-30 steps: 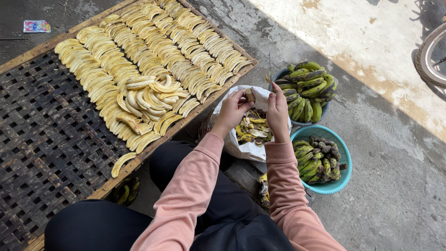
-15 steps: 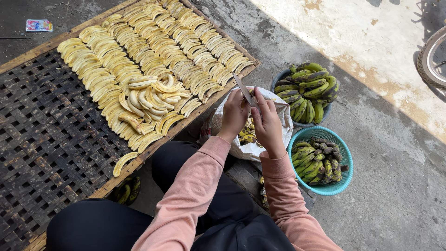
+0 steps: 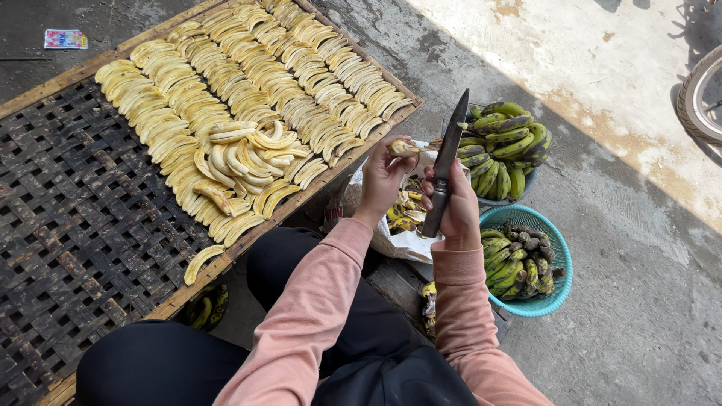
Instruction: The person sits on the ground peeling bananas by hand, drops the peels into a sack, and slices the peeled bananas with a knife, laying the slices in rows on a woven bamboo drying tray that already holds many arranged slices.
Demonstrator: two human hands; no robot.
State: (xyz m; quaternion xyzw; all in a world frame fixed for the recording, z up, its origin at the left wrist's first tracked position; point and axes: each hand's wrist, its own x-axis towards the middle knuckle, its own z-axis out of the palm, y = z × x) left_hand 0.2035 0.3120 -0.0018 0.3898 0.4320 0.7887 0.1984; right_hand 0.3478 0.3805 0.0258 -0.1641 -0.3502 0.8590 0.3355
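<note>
My left hand (image 3: 383,177) holds a small peeled banana (image 3: 401,148) up above a white bag of peels (image 3: 402,225). Right beside it, my right hand (image 3: 451,203) grips a long dark knife (image 3: 447,169) with the blade pointing up and away. Both hands are raised in front of my pink sleeves, close together. To the left lies a woven bamboo drying rack (image 3: 68,218) with rows of peeled banana slices (image 3: 248,105) laid across its far half.
A teal basin (image 3: 545,304) of dark-skinned green bananas sits at my right. Behind it another basin holds greener bananas (image 3: 505,146). A bicycle wheel (image 3: 699,98) shows at the right edge. A few bananas (image 3: 204,308) lie under the rack's edge.
Both hands rose from inside the white bag. The knife now points upward in my right hand, and the left hand shows a peeled banana.
</note>
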